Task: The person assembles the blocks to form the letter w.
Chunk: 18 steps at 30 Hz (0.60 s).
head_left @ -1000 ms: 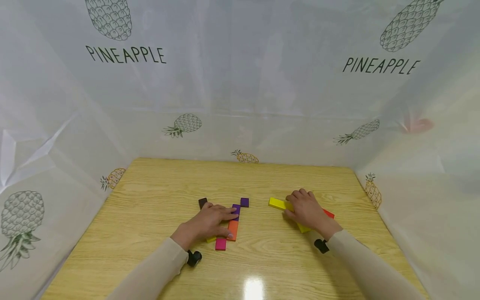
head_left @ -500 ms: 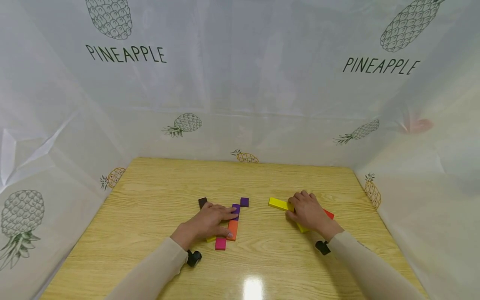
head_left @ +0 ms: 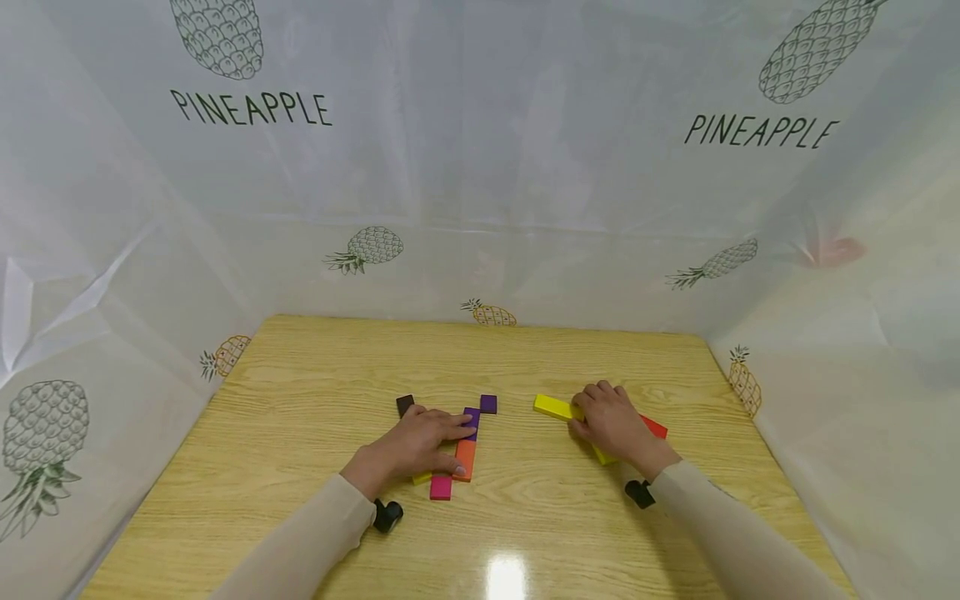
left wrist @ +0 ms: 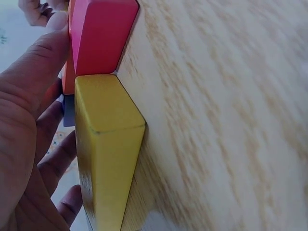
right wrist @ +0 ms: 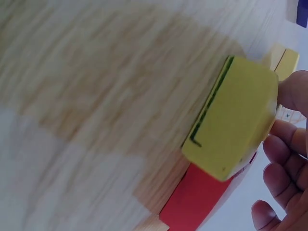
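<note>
In the head view my left hand (head_left: 416, 442) spreads over a group of coloured wooden blocks. Its thumb rests at the orange block (head_left: 466, 460), and fingertips touch the purple block (head_left: 472, 423) beyond. A pink block (head_left: 441, 488) and a yellow block (left wrist: 108, 144) lie under or beside the palm; the latter is mostly covered from above. My right hand (head_left: 615, 423) curls over other blocks, its thumb and fingers pinching at a yellow block (right wrist: 236, 115). A second yellow block (head_left: 553, 407) extends left from its fingers, and a red block (head_left: 654, 426) shows behind the hand.
A dark block (head_left: 406, 404) sticks out behind the left hand. Between the hands a small purple block (head_left: 489, 404) lies at the corner of the longer purple one. The wooden table (head_left: 525, 533) is enclosed by a pale pineapple-print sheet (head_left: 480, 167).
My right hand shifts slightly right, then back left, and the yellow block beside its fingers slides a little left. My left hand and its blocks stay put.
</note>
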Motion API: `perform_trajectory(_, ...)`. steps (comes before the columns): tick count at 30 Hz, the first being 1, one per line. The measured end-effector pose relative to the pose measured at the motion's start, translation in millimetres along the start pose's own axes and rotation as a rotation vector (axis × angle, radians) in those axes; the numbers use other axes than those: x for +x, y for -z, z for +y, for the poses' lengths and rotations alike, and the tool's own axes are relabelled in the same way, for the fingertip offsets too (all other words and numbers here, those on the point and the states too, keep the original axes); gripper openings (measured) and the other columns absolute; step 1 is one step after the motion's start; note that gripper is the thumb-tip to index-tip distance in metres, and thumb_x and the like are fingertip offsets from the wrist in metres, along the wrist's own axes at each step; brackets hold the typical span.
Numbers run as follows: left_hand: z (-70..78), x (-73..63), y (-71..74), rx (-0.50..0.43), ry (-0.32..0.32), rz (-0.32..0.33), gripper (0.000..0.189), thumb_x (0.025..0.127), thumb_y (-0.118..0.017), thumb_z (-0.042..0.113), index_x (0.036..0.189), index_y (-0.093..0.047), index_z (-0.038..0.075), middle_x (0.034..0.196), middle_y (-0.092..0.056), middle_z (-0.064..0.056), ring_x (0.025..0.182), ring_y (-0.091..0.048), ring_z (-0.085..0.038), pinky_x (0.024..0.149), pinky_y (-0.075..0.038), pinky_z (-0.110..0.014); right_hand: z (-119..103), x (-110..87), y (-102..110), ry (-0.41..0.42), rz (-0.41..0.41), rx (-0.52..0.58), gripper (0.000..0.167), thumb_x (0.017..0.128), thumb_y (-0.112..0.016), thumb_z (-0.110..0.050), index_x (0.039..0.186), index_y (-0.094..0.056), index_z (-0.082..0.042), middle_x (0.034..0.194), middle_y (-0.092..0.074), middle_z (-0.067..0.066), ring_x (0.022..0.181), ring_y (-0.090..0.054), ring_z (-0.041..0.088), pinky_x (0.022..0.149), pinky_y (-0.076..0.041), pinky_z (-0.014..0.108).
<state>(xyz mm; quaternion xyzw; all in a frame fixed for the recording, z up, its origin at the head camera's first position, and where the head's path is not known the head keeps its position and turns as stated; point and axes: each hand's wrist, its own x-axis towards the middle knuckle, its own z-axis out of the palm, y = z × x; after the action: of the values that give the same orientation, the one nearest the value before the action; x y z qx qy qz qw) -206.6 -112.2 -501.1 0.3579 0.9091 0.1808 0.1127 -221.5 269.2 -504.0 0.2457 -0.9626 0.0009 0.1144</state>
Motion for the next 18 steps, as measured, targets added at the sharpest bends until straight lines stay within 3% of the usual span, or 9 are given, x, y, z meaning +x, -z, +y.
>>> perform_trajectory(10,-0.2,-0.1,-0.4,-0.01,0.003,-0.004,0.073,0.093,-0.073,0.056,0.156,-0.055,0.022,0.166,-0.045,0.003,0.15,-0.045,-0.029,0.118,-0.028,-0.06,-3.9,1.5,-1.7,0.002,0.002,0.001,0.032,0.095,-0.079,-0.035,0.109,-0.072,-0.006,0.103,-0.067,0.007,0.093,-0.054,0.027,0.083,-0.048,0.048)
perform_trajectory(18,-0.5,0.0,-0.3,-0.008,0.012,-0.014,0.072,0.094,-0.071,0.057,0.156,-0.054,0.024,0.167,-0.044,0.005,0.151,-0.044,-0.029,0.119,-0.028,-0.059,3.5,-23.6,10.5,0.009,-0.006,0.053,0.032,0.093,-0.081,-0.038,0.106,-0.07,-0.012,0.101,-0.064,0.002,0.09,-0.051,0.023,0.08,-0.045,0.045)
